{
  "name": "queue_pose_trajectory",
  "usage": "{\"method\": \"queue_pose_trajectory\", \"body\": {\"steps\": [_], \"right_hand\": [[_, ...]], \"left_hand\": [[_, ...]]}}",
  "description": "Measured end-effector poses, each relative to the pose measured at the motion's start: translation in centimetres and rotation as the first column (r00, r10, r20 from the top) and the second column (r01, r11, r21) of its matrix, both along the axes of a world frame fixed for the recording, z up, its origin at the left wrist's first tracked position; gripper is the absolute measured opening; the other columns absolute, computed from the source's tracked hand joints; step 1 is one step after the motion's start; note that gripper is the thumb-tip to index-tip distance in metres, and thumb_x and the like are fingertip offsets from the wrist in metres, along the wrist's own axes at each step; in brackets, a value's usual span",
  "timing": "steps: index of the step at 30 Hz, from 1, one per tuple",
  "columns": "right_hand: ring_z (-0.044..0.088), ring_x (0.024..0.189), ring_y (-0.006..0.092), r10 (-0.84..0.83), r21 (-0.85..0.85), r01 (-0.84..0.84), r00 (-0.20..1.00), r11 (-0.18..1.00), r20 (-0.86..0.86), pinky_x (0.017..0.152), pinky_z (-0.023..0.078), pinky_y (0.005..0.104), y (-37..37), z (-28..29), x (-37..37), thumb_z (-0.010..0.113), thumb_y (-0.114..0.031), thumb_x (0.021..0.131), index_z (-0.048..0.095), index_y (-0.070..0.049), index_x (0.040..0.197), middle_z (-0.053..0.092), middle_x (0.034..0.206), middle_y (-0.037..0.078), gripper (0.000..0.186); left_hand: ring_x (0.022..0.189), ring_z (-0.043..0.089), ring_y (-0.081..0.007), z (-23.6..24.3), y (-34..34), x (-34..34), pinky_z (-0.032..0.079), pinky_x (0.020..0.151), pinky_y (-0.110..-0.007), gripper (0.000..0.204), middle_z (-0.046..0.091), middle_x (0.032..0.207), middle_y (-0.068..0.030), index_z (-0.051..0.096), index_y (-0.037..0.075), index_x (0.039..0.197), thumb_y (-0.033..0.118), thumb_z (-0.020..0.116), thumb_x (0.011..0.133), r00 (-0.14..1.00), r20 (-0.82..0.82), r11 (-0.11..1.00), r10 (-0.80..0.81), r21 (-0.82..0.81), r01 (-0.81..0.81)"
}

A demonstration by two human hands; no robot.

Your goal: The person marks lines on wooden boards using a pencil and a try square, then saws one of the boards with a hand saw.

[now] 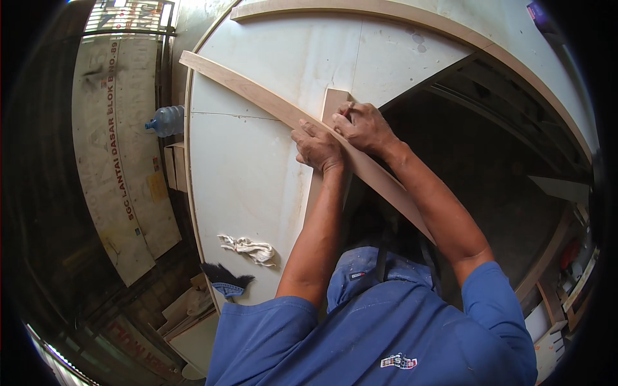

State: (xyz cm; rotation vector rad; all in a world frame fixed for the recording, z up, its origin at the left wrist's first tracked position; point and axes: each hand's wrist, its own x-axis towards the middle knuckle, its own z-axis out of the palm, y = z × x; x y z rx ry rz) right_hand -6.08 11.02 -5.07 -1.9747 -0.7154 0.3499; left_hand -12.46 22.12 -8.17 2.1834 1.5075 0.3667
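Note:
A long wooden strip (248, 93) lies slantwise over a second, shorter wooden piece (336, 101); the two cross beneath my hands. My left hand (320, 148) is closed around the long strip near this crossing, its fingers over the top face. Just right of it, my right hand (370, 130) pinches a thin reddish, pencil-like marker (348, 112), held over the shorter piece against the long strip's edge. Its tip is hard to make out behind the fingers. Under both pieces is a pale, white-faced work panel (248, 161).
A bundle of white string or cloth (248, 249) and a dark, bristly object with a blue part (226, 283) lie on the panel's left side. A curved wooden strip (380, 8) borders the far side. A water jug (168, 121) and a printed board (122, 148) stand left.

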Motion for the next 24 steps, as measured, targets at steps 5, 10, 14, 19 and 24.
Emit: {"method": "queue_pose_trajectory", "body": {"steps": [5,10,14,19,24], "right_hand": [[0.068,0.087,0.0410,-0.012,-0.022,0.014,0.998,1.000,0.068,0.082,0.056,0.0456,-0.1,-0.7,-0.2,0.053,-0.023,0.093,0.068,-0.002,0.089,0.070,0.092,0.021,0.026],[0.067,0.084,0.0425,0.014,-0.091,-0.018,0.999,0.996,-0.041,0.078,0.055,0.0481,-5.0,-0.3,-2.4,0.053,-0.024,0.095,0.067,-0.002,0.089,0.070,0.089,0.021,0.027],[0.069,0.085,0.0430,-0.268,0.020,0.285,0.919,0.958,-0.288,0.076,0.056,0.0499,-8.3,1.1,-6.1,0.053,-0.030,0.100,0.065,-0.004,0.092,0.070,0.091,0.021,0.030],[0.071,0.084,0.0423,-0.286,-0.431,0.187,0.942,0.882,-0.177,0.071,0.058,0.0517,-10.4,1.3,-13.6,0.054,-0.036,0.103,0.056,-0.007,0.103,0.070,0.090,0.021,0.029],[0.072,0.079,0.0377,-0.398,-0.256,0.406,0.913,0.877,0.084,0.067,0.060,0.0476,-10.1,-0.1,-16.3,0.054,-0.032,0.103,0.054,-0.007,0.101,0.066,0.091,0.017,0.026]], "left_hand": [[0.097,0.067,-0.0410,0.5,-0.1,0.0,0.037,0.097,-0.051,0.054,0.072,0.097,-0.0241,0.056,-0.003,0.112,0.047,0.038,0.108,1.000,0.016,0.999,-0.013,-0.029,0.013],[0.099,0.068,-0.0407,0.5,-0.2,0.1,0.038,0.098,-0.050,0.056,0.073,0.097,-0.0242,0.057,-0.004,0.112,0.048,0.037,0.108,1.000,0.010,0.999,-0.022,-0.032,0.022],[0.099,0.068,-0.0405,0.2,0.0,-0.1,0.037,0.099,-0.051,0.057,0.074,0.098,-0.0234,0.057,-0.004,0.114,0.049,0.036,0.108,0.999,0.004,0.999,-0.033,0.013,0.033],[0.091,0.069,-0.0425,-1.0,0.5,-0.3,0.041,0.098,-0.057,0.059,0.073,0.094,-0.0213,0.061,-0.003,0.104,0.053,0.040,0.107,0.999,0.045,0.999,-0.006,0.043,0.004],[0.086,0.069,-0.0436,-0.5,1.4,-0.9,0.051,0.080,-0.054,0.054,0.073,0.091,-0.0213,0.063,0.000,0.099,0.051,0.049,0.105,0.985,0.169,1.000,-0.029,0.010,0.028]]}}
